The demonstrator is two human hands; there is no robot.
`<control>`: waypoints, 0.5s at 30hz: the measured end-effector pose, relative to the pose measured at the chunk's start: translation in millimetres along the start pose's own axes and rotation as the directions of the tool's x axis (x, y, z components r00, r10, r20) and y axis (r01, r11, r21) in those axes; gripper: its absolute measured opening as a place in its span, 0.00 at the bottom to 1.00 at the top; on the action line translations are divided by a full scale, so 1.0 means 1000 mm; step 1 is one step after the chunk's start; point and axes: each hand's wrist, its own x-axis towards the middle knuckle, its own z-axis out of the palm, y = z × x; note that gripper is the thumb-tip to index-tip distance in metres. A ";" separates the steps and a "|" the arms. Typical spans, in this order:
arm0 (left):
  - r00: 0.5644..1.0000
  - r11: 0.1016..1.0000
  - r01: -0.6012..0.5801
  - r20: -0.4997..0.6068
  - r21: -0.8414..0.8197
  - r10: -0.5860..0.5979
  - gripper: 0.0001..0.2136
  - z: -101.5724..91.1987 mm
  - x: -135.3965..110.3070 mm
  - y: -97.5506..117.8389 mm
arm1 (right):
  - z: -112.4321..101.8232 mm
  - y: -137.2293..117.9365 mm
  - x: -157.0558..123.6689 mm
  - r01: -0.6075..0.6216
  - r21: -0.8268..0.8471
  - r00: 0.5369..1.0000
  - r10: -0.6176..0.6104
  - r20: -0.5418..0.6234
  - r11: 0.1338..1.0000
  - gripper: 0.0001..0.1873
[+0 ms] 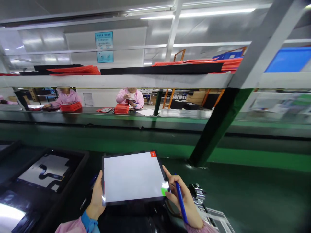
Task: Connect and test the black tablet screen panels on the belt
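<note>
A flat dark-framed panel (133, 176) with a white face, a red tab at its top right corner and a green tab at its lower right corner, is held up over the green bench. My left hand (97, 199) grips its left edge, thumb on the frame. My right hand (184, 199) holds the right edge near the green tab, and a blue pen (181, 202) is tucked between its fingers.
A black tray (48, 173) holding another panel with a flex cable lies at left. A small metal counter (198, 192) sits by my right hand. A slanted frame post (218, 124) rises at right. Two people in pink coats (130, 97) work with red stacks (121, 108) across the conveyor.
</note>
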 end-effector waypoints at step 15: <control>0.997 0.989 -0.030 -0.069 0.145 0.041 0.23 0.010 -0.002 0.000 | -0.131 0.045 -0.058 0.280 -0.858 0.911 -0.402 0.096 0.430 0.10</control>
